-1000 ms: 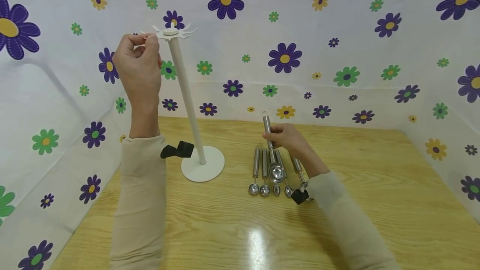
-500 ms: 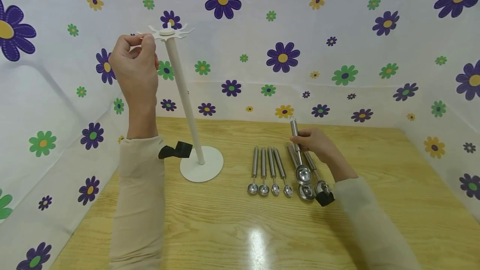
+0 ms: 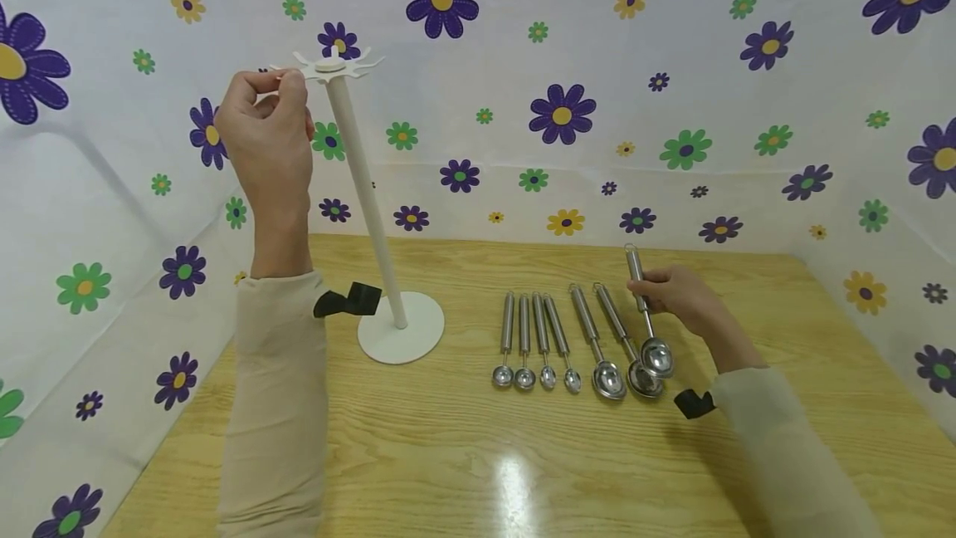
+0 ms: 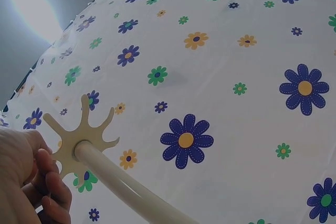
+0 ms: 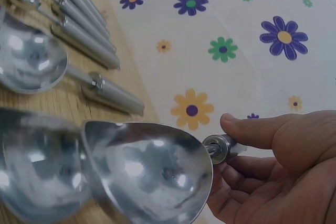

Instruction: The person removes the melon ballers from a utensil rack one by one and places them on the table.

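Observation:
My left hand [image 3: 265, 135] pinches one prong of the hook ring [image 3: 329, 67] on top of a white stand [image 3: 364, 189]. In the left wrist view the curled fingers meet the star-shaped ring [image 4: 84, 129] at its left edge. My right hand [image 3: 685, 304] holds a large steel scoop [image 3: 656, 358] by its handle, bowl downward, at the right end of a row. Two other large scoops [image 3: 609, 380] lie just left of it, and the held bowl [image 5: 155, 169] overlaps the nearest one. Further left lie several small melon ballers [image 3: 525, 378], handles pointing away.
The stand's round base [image 3: 403, 344] rests on the wooden table [image 3: 433, 447], left of the row of utensils. Flowered white cloth [image 3: 478, 135] forms a wall behind and on both sides. Black camera mounts [image 3: 695, 403] sit on both wrists.
My right hand has carried the held scoop rightward, over the other utensils, to the right end of the row, and slightly lower. My left hand keeps its pinch on the ring.

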Demonstrator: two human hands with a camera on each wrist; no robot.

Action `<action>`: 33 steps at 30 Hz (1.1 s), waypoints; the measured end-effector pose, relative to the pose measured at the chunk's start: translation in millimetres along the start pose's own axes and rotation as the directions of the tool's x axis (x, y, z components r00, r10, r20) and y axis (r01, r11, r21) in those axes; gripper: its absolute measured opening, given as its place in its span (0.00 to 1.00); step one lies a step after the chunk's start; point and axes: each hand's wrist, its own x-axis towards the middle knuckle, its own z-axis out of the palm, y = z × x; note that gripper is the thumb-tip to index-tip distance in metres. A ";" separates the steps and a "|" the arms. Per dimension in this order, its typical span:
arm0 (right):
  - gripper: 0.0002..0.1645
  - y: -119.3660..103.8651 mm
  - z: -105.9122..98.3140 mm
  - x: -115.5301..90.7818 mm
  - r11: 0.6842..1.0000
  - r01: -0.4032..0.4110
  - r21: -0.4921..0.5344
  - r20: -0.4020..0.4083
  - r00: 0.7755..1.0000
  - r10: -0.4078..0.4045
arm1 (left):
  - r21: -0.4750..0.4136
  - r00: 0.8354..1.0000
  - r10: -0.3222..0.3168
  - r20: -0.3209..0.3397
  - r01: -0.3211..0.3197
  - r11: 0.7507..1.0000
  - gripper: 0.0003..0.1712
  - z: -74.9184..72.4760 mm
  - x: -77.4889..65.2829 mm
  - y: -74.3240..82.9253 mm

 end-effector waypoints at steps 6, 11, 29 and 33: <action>0.19 13.1 -11.7 -4.9 1.000 0.016 -0.024 0.012 1.000 -0.016 | 0.004 1.000 0.007 -0.003 -0.007 1.000 0.07 -0.2 -0.6 0.7; 0.16 20.1 -16.3 -5.3 1.000 0.026 0.006 0.030 0.999 -0.026 | -0.002 1.000 0.009 -0.003 -0.009 1.000 0.07 -0.5 -0.9 1.1; 0.19 29.0 -12.6 -4.9 1.000 -0.018 0.000 0.070 0.997 0.018 | 0.008 1.000 0.015 -0.009 -0.015 1.000 0.05 1.4 -0.5 -0.1; 0.15 31.3 -10.1 -5.7 1.000 -0.026 -0.004 0.072 0.997 0.027 | 0.009 1.000 0.015 -0.006 -0.015 1.000 0.05 0.5 0.6 -1.5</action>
